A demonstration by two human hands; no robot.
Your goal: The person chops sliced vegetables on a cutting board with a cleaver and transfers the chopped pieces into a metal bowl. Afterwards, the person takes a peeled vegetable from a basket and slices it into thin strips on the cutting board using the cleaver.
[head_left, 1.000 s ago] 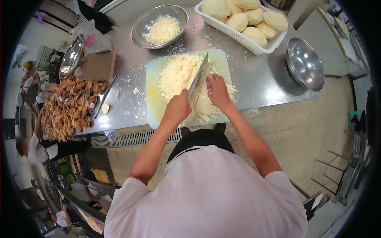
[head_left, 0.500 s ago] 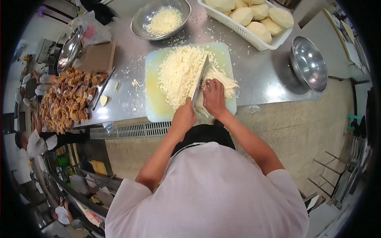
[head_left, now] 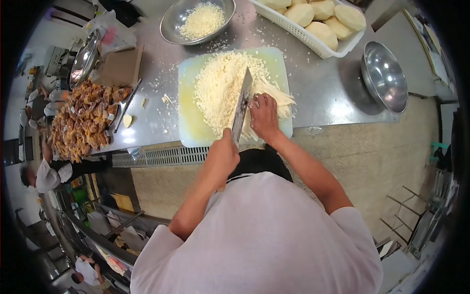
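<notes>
**Q:** Which step is running?
**A:** By my judgement, I am chopping strips [head_left: 282, 100] into small bits. The strips are lying on the board [head_left: 188, 115], toward its right side, with some overhanging the edge. The chopped pile [head_left: 213, 88] is sitting mainly left of the knife [head_left: 241, 105].

**Q:** How are the fingers standing?
**A:** On my left hand [head_left: 223, 157], they are gripping the knife's near end, closed together. On my right hand [head_left: 264, 115], they are bending over the strips, close beside the knife. Whether the thumb is pinching, I cannot tell.

**Q:** What is the next move calling for?
**A:** I am judging that it needs curled fingertips, steady pressure on the strips and a straight downward stroke clear of my right hand.
</notes>
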